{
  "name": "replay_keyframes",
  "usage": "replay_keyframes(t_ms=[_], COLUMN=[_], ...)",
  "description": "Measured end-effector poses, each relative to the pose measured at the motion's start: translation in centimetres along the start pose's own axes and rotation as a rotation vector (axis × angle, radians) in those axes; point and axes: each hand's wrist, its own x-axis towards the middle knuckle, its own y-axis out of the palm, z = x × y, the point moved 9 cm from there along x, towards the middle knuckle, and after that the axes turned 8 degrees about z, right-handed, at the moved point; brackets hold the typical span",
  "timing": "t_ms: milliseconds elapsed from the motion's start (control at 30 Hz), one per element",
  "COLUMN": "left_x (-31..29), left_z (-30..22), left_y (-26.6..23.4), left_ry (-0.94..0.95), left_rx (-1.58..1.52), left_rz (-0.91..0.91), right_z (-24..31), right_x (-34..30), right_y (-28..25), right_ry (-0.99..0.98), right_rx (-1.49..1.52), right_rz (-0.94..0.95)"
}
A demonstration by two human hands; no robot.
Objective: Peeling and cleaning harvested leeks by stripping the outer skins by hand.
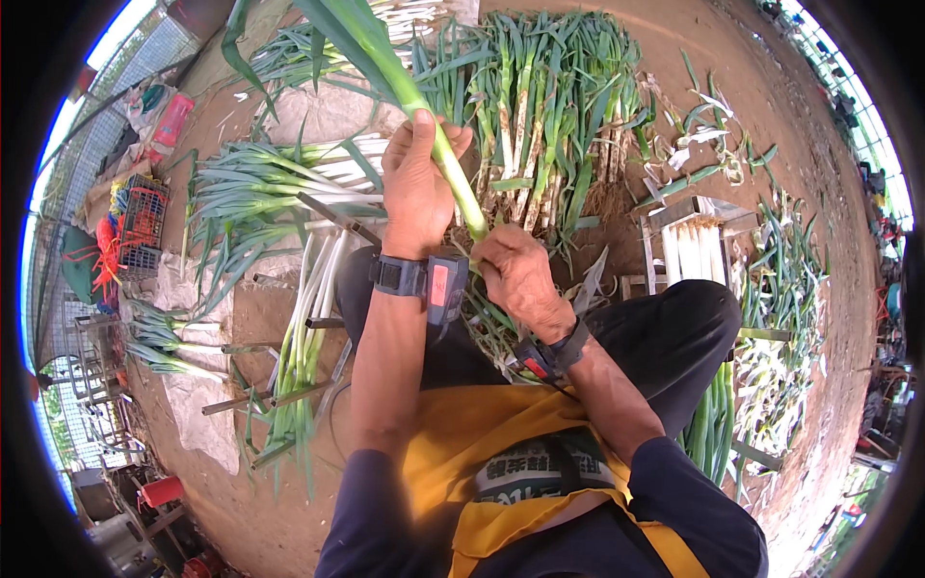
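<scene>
Two hands work one leek (438, 144) at the centre of the frame: the left hand (416, 188) is wrapped around its pale stalk, while the right hand (515, 275) pinches its lower end. A pile of untrimmed leeks (549, 106) lies above them.

Heaped green onions (549, 106) ahead, trimmed white stalks in a metal rack (689, 246), red wire basket (143, 226) far left.

Leek heap (540, 106) blocks straight ahead; trimmed bundles (289, 318) on metal racks (332, 220) crowd the left side. Bare dirt floor (771, 106) far right w/ scattered peelings (703, 144) is the only open room.
</scene>
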Motion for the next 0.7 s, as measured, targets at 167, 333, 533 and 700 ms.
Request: replay_keyframes(t_ms=[167, 333, 533, 700], left_x=[0.4, 0.6, 1.1, 1.2], left_z=[-1.7, -2.8, -4.7, -6.0], left_y=[-1.2, -2.2, -1.6, -1.8], left_ry=[0.070, 0.070, 0.186, 0.267], left_rx=[0.066, 0.004, 0.053, 0.056], left_rz=[-0.057, -0.036, -0.024, -0.017], right_z=[2.1, 1.0, -13.2, -17.5], right_x=[-3.6, -3.4, -17.1, -22.2], right_y=[2.5, 2.9, 12.0, 11.6], right_ry=[-0.198, -0.074, 0.296, 0.608], right_rx=[-0.077, -0.084, -0.266, -0.310], right_rz=[0.226, 0.331, 0.940, 1.384])
